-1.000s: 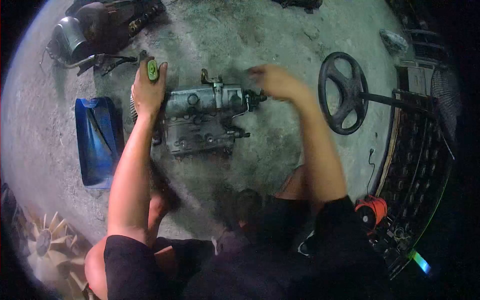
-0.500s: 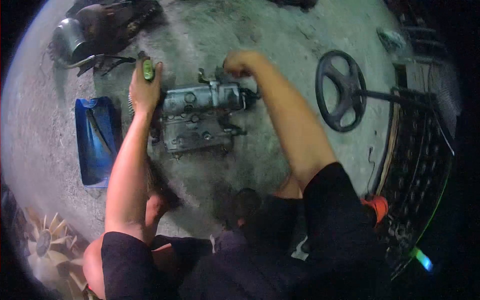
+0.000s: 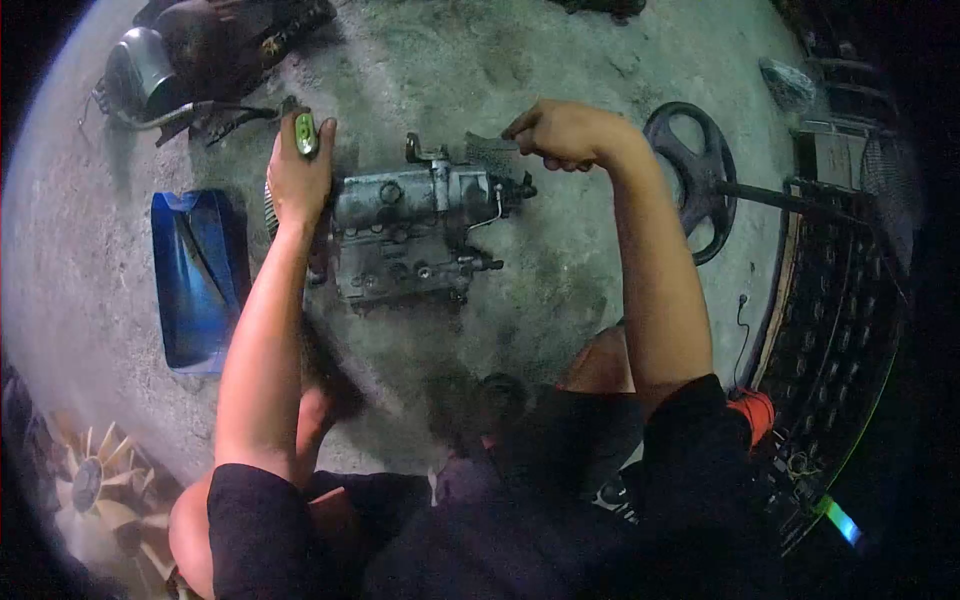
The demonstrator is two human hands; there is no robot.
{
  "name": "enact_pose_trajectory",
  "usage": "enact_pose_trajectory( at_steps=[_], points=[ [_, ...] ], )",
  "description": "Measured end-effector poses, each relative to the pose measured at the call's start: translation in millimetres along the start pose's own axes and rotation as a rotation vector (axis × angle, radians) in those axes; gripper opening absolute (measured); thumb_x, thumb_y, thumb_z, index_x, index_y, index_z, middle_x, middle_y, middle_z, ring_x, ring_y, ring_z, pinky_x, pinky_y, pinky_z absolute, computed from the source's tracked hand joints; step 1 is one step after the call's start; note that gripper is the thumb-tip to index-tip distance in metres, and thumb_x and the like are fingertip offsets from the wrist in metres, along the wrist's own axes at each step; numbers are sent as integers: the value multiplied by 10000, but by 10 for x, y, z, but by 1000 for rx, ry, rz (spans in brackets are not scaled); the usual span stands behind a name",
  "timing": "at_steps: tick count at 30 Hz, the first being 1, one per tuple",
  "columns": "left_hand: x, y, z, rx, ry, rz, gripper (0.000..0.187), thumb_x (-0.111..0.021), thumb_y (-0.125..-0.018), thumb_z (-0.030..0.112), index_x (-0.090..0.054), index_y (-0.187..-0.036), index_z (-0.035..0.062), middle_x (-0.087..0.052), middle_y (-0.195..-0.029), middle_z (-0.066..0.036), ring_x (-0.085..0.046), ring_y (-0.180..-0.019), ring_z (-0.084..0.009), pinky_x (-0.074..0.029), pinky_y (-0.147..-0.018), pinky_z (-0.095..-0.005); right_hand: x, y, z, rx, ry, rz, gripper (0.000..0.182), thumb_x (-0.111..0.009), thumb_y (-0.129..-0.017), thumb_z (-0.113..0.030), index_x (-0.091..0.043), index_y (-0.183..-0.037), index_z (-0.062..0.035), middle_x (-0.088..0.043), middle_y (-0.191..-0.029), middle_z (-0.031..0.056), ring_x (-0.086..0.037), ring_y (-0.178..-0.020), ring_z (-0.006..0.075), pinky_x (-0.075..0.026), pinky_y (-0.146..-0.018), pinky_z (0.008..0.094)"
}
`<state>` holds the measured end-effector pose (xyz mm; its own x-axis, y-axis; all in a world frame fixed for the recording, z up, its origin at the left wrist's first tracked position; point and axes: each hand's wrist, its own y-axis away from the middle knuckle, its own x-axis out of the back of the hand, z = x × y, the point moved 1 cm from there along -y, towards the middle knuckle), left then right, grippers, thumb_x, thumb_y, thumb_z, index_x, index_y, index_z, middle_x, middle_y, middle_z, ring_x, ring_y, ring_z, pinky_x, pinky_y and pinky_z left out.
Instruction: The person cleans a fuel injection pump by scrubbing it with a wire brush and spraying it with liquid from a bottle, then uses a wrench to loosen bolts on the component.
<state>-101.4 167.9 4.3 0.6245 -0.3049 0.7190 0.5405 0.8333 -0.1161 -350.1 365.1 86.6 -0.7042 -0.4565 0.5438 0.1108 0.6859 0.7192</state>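
Note:
A greasy grey metal pump body, with a toothed gear at its left end, lies on the concrete floor. My left hand is at that end, its thumb side up and its fingers curled. A short green handle shows between thumb and forefinger; its other end is hidden. Above the pump's right end, my right hand is closed around a dark brush, its bristled part reaching left past the fingers. The brush overlaps the floor just beyond the pump in this view.
A blue dustpan-like tray with a dark rod lies left. A steering wheel on its shaft is right, beside a dark rack. A beige fan is lower left; a metal cylinder and dark parts lie upper left.
My right hand has moved right with the brush, away from the pump's top edge. My left hand and the pump appear shifted slightly right.

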Motion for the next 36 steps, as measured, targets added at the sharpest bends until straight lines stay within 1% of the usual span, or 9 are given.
enact_pose_trajectory(
  at_steps=[6, 11, 15, 18, 21, 25, 28, 31, 36],
  points=[
    [-15, 103, 92, -20, -94, 14, 469, -635, -934, 452, -553, -1251, 117, -650, -1168, -201, -621, -1052, -444, -493, -871, -495, 26, -163, -93, -329, -86, -109, 330, -565, -910, -207, -695, -1191, -92, -570, -662, 32, -490, -477, 122, -373, -411, 302],
    [0, 5, 59, -19, -56, -9, 453, -622, -940, 454, -549, -1243, 126, -653, -1156, -194, -621, -1046, -447, -495, -862, -496, -238, 583, -189, -172, -123, 216, 357, -573, -886, -192, -696, -1206, -92, -688, -806, 134, -604, -579, 210, -485, -514, 362],
    [27, 28, 123, 8, -59, -19, 443, -626, -939, 447, -548, -1223, 117, -655, -1143, -194, -623, -1040, -442, -492, -851, -498, -959, -418, -154, -281, -18, 425, 285, -594, -866, -206, -724, -1043, -24, -690, -1127, 229, -659, -1090, 381, -527, -923, 452],
    [37, 27, 143, 0, -65, 7, 438, -631, -938, 434, -549, -1216, 106, -657, -1129, -202, -623, -1036, -440, -491, -849, -496, -818, -615, 195, -293, -96, 365, 362, -580, -865, -179, -677, -1189, -50, -682, -1129, 239, -655, -1069, 397, -515, -923, 488],
    [12, -4, 57, 2, -41, 9, 449, -639, -932, 431, -550, -1224, 102, -657, -1142, -196, -625, -1042, -435, -493, -854, -496, -856, 533, -328, -250, -141, 667, 451, -562, -880, -126, -591, -1326, -69, -696, -1046, 248, -675, -936, 441, -536, -827, 525],
    [-3, -11, 51, 4, -41, 11, 452, -643, -929, 431, -553, -1230, 106, -660, -1148, -188, -628, -1041, -432, -496, -856, -496, -1740, 621, -570, -282, -270, 697, 520, -536, -917, -128, -485, -1433, -90, -699, -959, 266, -679, -859, 461, -550, -752, 538],
    [-18, 6, 48, 0, -62, 9, 485, -644, -927, 448, -554, -1242, 90, -661, -1133, -199, -628, -1032, -437, -492, -861, -489, -1605, -50, -647, -490, -266, 714, 517, -496, -957, -161, -439, -1467, -98, -682, -939, 301, -673, -853, 472, -543, -754, 545],
    [9, 21, 93, 1, -82, 2, 520, -645, -925, 466, -555, -1254, 73, -663, -1116, -212, -628, -1023, -442, -487, -861, -481, -1318, 275, -805, -487, -374, 704, 443, -485, -988, -164, -494, -1428, -104, -669, -990, 318, -642, -931, 506, -514, -837, 578],
    [24, -28, 86, 1, -81, -33, 476, -641, -929, 422, -558, -1239, 71, -654, -1155, -208, -629, -1030, -444, -484, -857, -501, -2189, 425, -950, -413, -410, 809, 552, -519, -949, -141, -416, -1490, -102, -665, -833, 291, -674, -818, 467, -526, -737, 548]
  ],
)
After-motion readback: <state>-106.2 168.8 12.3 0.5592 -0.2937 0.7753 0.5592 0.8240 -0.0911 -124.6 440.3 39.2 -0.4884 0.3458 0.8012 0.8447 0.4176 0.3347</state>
